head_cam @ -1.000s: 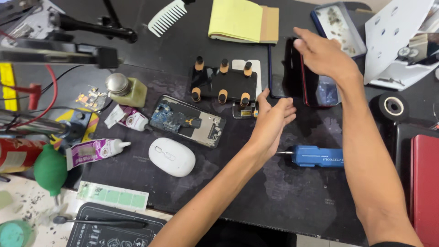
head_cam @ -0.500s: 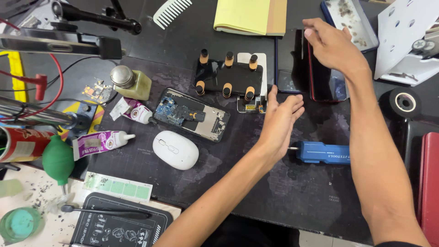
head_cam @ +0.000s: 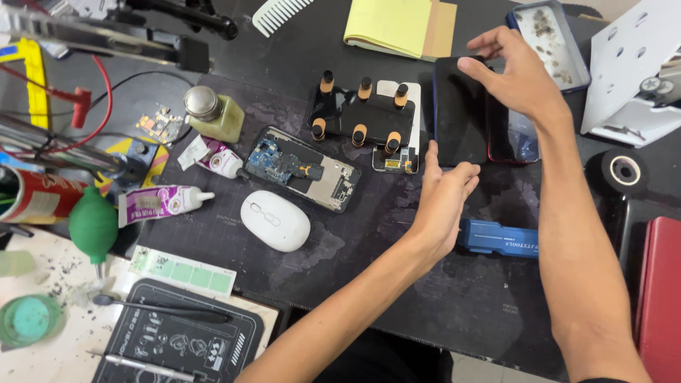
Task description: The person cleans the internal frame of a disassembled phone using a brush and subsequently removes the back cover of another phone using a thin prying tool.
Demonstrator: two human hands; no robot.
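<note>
My right hand (head_cam: 521, 74) grips the top of a black phone screen panel (head_cam: 461, 113) that lies over a dark phone body (head_cam: 514, 135) on the black work mat (head_cam: 397, 284). My left hand (head_cam: 443, 198) touches the panel's lower edge with its fingertips, fingers held straight together. Left of the panel stands a black clamp fixture with orange-tipped pegs (head_cam: 362, 113). An opened phone with bare circuit boards (head_cam: 303, 169) lies further left. A blue handheld tool (head_cam: 500, 237) rests just right of my left wrist.
A white mouse (head_cam: 275, 220), glue tube (head_cam: 159, 202), green blower bulb (head_cam: 92, 223), solvent bottle (head_cam: 213, 113), yellow notepad (head_cam: 401, 27), white comb (head_cam: 280, 13), parts tray (head_cam: 547, 39), tape roll (head_cam: 626, 170) and a red case (head_cam: 660, 298) surround the mat.
The right hand has moved up to the top of the screen panel and taken hold of it. The left hand stays at the panel's lower edge.
</note>
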